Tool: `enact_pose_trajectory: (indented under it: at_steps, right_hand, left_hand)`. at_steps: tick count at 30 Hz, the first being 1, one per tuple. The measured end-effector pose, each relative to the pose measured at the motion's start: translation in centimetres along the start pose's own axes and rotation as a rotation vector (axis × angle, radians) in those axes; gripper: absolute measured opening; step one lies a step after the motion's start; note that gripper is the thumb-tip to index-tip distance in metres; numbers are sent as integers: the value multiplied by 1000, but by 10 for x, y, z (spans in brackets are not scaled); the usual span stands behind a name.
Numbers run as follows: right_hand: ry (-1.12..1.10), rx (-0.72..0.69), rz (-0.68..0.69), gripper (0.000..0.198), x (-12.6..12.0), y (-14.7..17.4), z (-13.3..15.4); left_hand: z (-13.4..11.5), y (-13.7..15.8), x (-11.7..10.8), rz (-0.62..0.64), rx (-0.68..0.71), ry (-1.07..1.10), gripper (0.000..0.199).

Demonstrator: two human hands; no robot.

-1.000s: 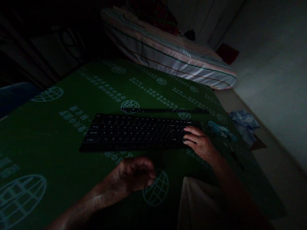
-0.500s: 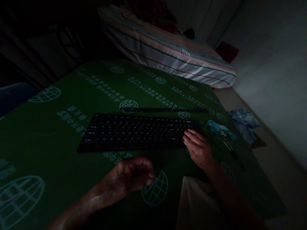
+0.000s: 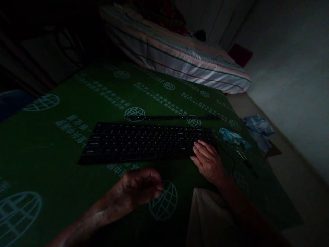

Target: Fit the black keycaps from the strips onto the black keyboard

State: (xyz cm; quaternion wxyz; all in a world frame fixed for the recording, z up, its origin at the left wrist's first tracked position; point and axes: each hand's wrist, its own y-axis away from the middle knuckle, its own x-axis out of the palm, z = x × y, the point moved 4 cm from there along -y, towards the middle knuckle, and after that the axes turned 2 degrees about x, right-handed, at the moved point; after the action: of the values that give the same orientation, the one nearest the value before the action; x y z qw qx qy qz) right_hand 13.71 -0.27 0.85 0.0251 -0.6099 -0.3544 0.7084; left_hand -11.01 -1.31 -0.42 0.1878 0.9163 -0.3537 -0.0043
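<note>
A black keyboard (image 3: pixel 133 142) lies on the green printed tabletop (image 3: pixel 66 140). My right hand (image 3: pixel 207 161) rests at its right end, fingers stretched out over the number keys; nothing is held. In front of the keyboard's near edge, my left hand (image 3: pixel 141 187) is loosely curled. A dark gap shows between its fingers and thumb, and I see nothing in it. Just behind the keyboard lies a long, thin black strip (image 3: pixel 164 118), its kind unclear in the dim light. A thin black cable (image 3: pixel 232 159) curves beside my right hand.
A crumpled blue cloth or wrapper (image 3: pixel 233 137) lies right of the keyboard, with a thin screwdriver-like tool (image 3: pixel 244 159) nearby. Crumpled pale-blue material (image 3: pixel 258 127) is beyond the table's right edge. A bed (image 3: pixel 180 58) stands behind, a wall (image 3: pixel 290 68) at right.
The view has shifted slightly, moving the scene a little left. My right thumb sits farther out from the fingers, and the right hand is slightly lower on the number keys. My left hand keeps its curl.
</note>
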Motion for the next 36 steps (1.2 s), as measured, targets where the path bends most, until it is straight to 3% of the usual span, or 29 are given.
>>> enact_pose_trajectory:
  at_steps: [8,19,25,30,36]
  right_hand:
    - [18,104,-125,23,-9,3,-6]
    - [-6,127,-57,21,0,-1,1]
    - [-55,154,-82,21,-3,-2,-3]
    - [-181,398,-330,23,-10,6,-34]
    - [-308,625,-469,20,-7,19,-57]
  left_hand:
    - [0,0,-2,-11,21,37,25]
    - [1,-1,-5,-22,47,50,25]
    - [19,-8,-13,-2,29,138,29]
    - [25,-11,-20,-43,-7,93,31]
    - [-10,4,-7,-116,4,-29,33]
